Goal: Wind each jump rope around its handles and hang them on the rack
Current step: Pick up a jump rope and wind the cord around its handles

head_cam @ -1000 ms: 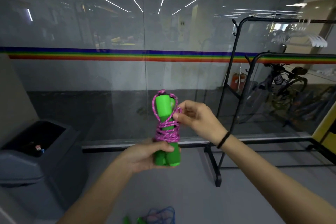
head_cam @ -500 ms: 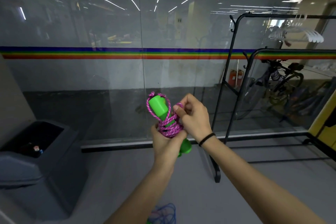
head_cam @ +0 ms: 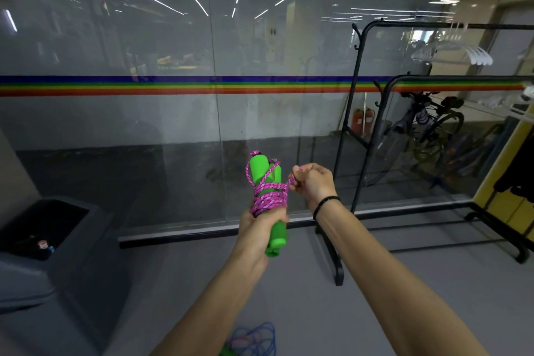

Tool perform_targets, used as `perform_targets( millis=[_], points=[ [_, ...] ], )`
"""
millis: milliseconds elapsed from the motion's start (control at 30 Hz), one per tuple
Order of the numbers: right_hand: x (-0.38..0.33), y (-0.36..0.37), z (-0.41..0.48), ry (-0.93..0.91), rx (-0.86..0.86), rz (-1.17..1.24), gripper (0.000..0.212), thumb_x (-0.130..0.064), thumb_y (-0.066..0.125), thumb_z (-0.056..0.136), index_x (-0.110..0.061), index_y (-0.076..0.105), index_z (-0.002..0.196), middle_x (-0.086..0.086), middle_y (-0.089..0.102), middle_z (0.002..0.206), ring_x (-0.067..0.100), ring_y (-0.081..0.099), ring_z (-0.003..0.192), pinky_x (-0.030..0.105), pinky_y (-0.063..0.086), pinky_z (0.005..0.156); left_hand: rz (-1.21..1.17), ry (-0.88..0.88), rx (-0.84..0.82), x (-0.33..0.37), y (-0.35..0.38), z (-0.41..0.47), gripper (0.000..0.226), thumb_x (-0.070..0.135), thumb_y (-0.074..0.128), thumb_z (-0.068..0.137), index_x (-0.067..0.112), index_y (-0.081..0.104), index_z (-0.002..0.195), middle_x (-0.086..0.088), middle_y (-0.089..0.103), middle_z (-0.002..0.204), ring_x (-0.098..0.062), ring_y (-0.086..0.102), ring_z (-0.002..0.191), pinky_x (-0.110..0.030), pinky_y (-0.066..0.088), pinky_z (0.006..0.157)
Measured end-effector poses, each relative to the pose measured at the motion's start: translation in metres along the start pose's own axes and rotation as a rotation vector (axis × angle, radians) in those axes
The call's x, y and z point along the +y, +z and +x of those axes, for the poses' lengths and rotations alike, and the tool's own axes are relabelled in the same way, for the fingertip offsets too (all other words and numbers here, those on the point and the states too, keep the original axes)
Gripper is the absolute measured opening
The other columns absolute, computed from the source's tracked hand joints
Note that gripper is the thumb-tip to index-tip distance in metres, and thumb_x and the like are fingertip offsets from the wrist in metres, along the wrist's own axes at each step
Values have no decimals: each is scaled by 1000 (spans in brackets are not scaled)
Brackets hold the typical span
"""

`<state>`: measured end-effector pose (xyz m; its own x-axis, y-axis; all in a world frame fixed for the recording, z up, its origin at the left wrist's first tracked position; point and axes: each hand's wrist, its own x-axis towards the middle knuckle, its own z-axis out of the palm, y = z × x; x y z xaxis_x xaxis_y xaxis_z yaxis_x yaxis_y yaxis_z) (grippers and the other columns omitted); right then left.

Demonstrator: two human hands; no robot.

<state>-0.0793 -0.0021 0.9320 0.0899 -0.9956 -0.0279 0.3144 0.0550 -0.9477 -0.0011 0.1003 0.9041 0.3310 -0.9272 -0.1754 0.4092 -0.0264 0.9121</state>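
head view: the left hand grips the two green handles held upright together, pink rope wound around their middle. the right hand pinches the rope's loose end just beside them. the black rack stands near, to the right.

A glass wall closes off the space straight ahead. The black rack stands to the right, its upright posts just beside the right hand, with open air beneath its rails. A grey bin fills the lower left, and a blue rope lies on the floor below.
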Motion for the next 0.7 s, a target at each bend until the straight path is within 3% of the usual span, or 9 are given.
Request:
perform_targets(
  millis=[100, 233, 333, 400, 500, 633, 700],
  points=[
    [4, -3, -2, -57, -55, -26, 27, 6, 52, 86, -9, 44, 65, 4, 53, 48, 7, 50, 39, 19, 49, 42, -39, -5, -29, -6, -17, 4, 48, 11, 67, 37, 0, 63, 83, -6, 61, 59, -11, 48, 37, -15, 36, 37],
    [-4, -8, -8, -176, -299, -154, 14, -1, 57, 85, -7, 55, 72, 3, 62, 59, 9, 61, 54, 21, 57, 58, -33, -66, -183, -1, -37, 11, 21, 5, 68, 65, 2, 65, 86, -10, 70, 76, -15, 63, 52, -20, 48, 45],
    [-9, -10, -10, -230, -371, -243, 9, -2, 61, 82, -7, 58, 76, 3, 62, 63, 7, 61, 53, 20, 55, 55, 108, -58, -210, 1, -46, 20, 45, 19, 74, 58, 2, 63, 98, -10, 65, 74, -18, 61, 58, -24, 47, 51],
    [-4, -10, -8, -247, -376, -361, 12, -3, 66, 79, -9, 60, 72, 1, 63, 61, 6, 59, 49, 18, 53, 51, 204, 37, -191, 1, -43, 32, 46, 14, 77, 63, 5, 60, 104, -3, 66, 79, -11, 62, 65, -21, 49, 56],
    [7, -13, 0, -273, -328, -465, 14, -5, 70, 77, -12, 61, 69, 6, 59, 63, 5, 56, 47, 19, 50, 47, 364, 290, -120, 3, -30, 51, 39, 3, 72, 75, 13, 55, 109, 9, 60, 97, -2, 57, 89, -13, 45, 80],
    [4, -26, 24, -302, -228, -449, 14, -5, 69, 77, -11, 59, 69, 5, 55, 61, 3, 52, 45, 16, 45, 45, 686, 620, -129, -2, -14, 88, 25, 10, 74, 74, 14, 68, 98, -4, 59, 108, -15, 56, 107, -4, 33, 91],
    [1, -35, 39, -318, -187, -499, 18, -7, 70, 77, -16, 59, 66, 2, 55, 60, 6, 50, 48, 20, 44, 47, 788, 714, -97, -4, 1, 108, 24, 14, 76, 73, 15, 70, 96, -2, 58, 108, -15, 54, 106, -11, 34, 93]
  ],
)
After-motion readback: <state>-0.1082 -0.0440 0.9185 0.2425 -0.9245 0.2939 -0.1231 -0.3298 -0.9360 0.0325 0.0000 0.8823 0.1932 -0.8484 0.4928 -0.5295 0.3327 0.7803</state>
